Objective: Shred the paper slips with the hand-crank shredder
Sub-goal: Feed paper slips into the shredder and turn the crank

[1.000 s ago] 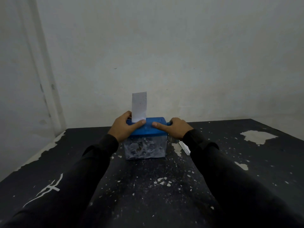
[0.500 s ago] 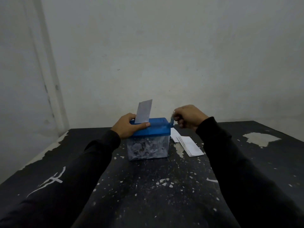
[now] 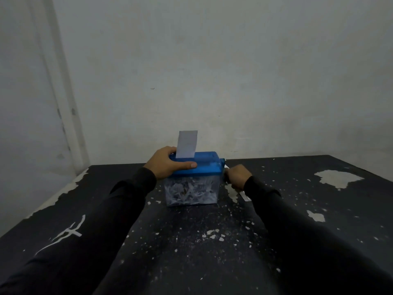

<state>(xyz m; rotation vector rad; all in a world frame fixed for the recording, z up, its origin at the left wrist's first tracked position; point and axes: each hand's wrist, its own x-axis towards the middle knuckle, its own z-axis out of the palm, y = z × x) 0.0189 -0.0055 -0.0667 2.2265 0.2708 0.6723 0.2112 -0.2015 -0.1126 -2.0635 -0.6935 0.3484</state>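
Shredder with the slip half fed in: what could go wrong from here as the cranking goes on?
1. The paper slip stands free in the slot, leaning a little; it might skew and jam.
2. The left hand grips the blue lid with its thumb close below the slot; it could creep toward the cutters.
3. The clear bin looks nearly full of shreds, which could back up. The right hand hides the crank, so its grip cannot be checked.

A single head-worn wide-angle camera looks forward and slightly down along both sleeved forearms. It faces a pale wall [image 3: 234,71] at 12 o'clock across a dark, chipped desk [image 3: 191,241], with the shredder [image 3: 192,179] near frame centre, at arm's reach.
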